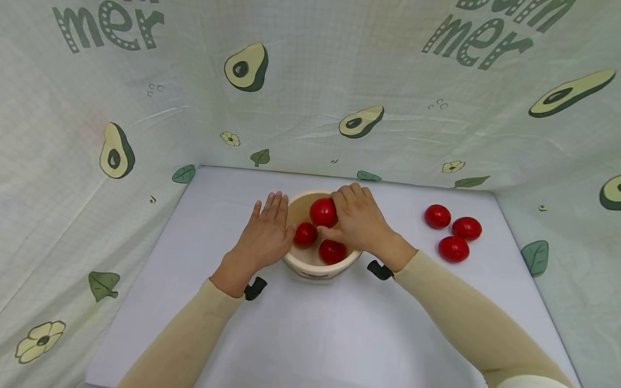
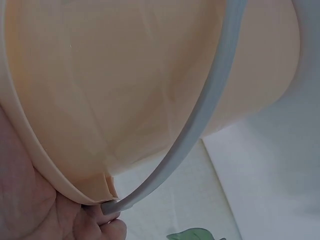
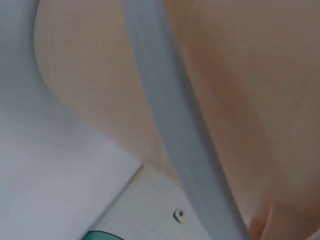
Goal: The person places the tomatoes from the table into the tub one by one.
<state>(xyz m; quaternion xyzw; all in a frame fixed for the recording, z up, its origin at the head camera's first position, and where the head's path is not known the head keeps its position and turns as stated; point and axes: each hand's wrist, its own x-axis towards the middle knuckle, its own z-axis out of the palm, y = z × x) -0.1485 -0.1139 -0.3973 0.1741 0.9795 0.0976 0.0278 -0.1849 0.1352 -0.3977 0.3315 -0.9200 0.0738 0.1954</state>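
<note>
A cream bucket (image 1: 304,268) stands on the white table, and several smooth, shiny red balls show inside it, such as the lower red ball (image 1: 332,251). My left hand (image 1: 264,234) touches the bucket's left rim with straight fingers pointing away. In the left wrist view, its palm (image 2: 30,200) lies along the rim beside the grey handle (image 2: 200,115). My right hand (image 1: 359,218) grips the right rim, thumb reaching inside and fingers bent over the far side. The upper red ball (image 1: 322,212) sits close to those fingers; whether they touch is unclear.
Three more red balls (image 1: 453,249) lie grouped on the right part of the white table (image 1: 233,345). A pale cloth (image 1: 301,81) printed with avocados and leaves hangs behind and beside it. The grey handle (image 3: 175,110) hangs down the bucket's near side.
</note>
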